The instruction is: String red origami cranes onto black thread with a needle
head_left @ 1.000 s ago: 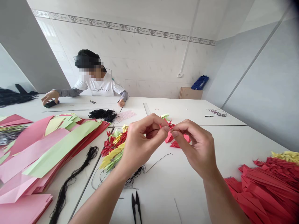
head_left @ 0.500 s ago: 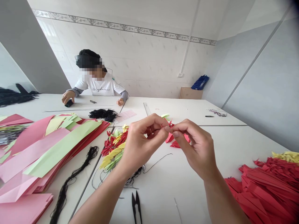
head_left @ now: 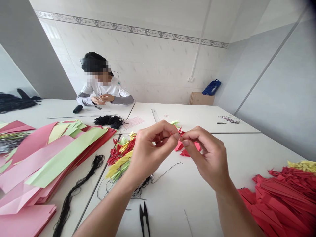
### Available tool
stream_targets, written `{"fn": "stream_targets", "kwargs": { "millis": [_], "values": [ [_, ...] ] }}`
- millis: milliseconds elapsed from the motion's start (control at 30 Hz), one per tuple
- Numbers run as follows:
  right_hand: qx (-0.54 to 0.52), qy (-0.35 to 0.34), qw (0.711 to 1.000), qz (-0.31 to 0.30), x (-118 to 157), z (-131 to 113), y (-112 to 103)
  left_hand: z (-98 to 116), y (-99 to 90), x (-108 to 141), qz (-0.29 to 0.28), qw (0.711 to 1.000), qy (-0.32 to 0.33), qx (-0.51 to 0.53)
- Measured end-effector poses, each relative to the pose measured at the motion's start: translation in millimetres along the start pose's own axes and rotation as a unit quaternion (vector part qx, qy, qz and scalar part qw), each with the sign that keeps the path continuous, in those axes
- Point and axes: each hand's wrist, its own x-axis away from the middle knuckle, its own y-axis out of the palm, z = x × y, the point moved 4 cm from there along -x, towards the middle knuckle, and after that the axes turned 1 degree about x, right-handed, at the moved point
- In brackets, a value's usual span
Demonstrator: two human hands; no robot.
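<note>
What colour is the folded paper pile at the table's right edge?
The folded paper pile is mostly red, yellow at its far end; best in the head view.

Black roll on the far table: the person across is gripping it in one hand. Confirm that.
Wrong: the black roll lies on the table untouched. The person across holds both hands together, apart from it, as the head view shows.

Paper strips (head_left: 61, 158): matt, smooth, thin card-like stock. Table (head_left: 247, 151): smooth white laminate, low sheen; wall tiles (head_left: 158, 72): glossy ceramic. Snips (head_left: 144, 215): black-finished metal; thread (head_left: 76, 187): matt black fibre, slightly rough.
</note>
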Motion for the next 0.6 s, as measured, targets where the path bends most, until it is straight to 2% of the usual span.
{"fn": "stream_targets", "kwargs": {
  "millis": [600],
  "values": [
    [0.014,-0.012,1.000,0.013,-0.9,-1.9,-1.6,-0.7,0.6,0.3,-0.005,1.000,0.009,0.000]
  ]
}}
